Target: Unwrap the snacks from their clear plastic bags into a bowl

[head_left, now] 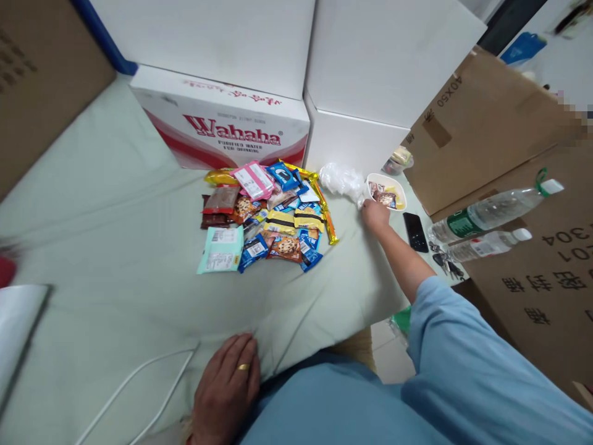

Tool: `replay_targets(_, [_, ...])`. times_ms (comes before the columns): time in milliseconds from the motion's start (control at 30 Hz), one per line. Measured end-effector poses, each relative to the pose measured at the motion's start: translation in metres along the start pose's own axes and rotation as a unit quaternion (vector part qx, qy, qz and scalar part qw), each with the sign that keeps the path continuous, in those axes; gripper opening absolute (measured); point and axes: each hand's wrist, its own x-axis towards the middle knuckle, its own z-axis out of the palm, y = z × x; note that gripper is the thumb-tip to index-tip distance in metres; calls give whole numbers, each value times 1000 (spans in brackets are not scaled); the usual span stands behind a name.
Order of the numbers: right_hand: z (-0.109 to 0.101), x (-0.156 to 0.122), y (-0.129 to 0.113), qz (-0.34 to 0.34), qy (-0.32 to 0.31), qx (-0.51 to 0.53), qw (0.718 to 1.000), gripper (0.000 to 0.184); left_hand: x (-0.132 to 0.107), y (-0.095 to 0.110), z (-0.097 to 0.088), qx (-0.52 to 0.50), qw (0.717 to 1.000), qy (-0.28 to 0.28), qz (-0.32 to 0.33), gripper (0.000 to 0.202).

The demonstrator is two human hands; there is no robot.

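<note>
My right hand (374, 216) reaches to the far right of the sheet, between a crumpled clear plastic bag (341, 179) and a white bowl (369, 183). Its fingers are closed where the bag tapers to a narrow end, partly hidden from me. Inside the bowl lie a few small wrapped snacks (385, 199). My left hand (227, 386) rests palm down at the near edge, a gold ring on one finger, holding nothing. A pile of packaged snacks (283, 224) spreads across the middle, with a mint-green packet (220, 250) at its near left.
Behind the pile stand a Wahaha water carton (231, 127) and white boxes (361, 68). On the right are a phone (416, 232), keys (447, 262), two plastic bottles (495, 213) and large cardboard (532, 247). A white cable (139, 374) curves at the near left.
</note>
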Motion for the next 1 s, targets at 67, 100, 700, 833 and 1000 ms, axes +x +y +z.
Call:
replay_targets(67, [-1, -19, 11, 7, 8, 44, 999, 23, 1, 1, 0, -1, 1000, 5, -6, 21])
replay_targets(100, [-2, -31, 17, 7, 10, 68, 998, 21, 1, 2, 0, -7, 1000, 6, -13, 21])
replay_targets(700, [7, -199, -31, -33, -107, 671, 733, 26, 102, 52, 12, -449, 830, -10, -331, 19])
replay_targets(833, [14, -222, -55, -228, 0, 506, 832, 17, 127, 54, 30, -546, 728, -39, -412, 35])
replay_targets(1000, [20, -235, -65, -332, 34, 437, 835, 19, 132, 47, 48, -566, 702, -48, -429, 34])
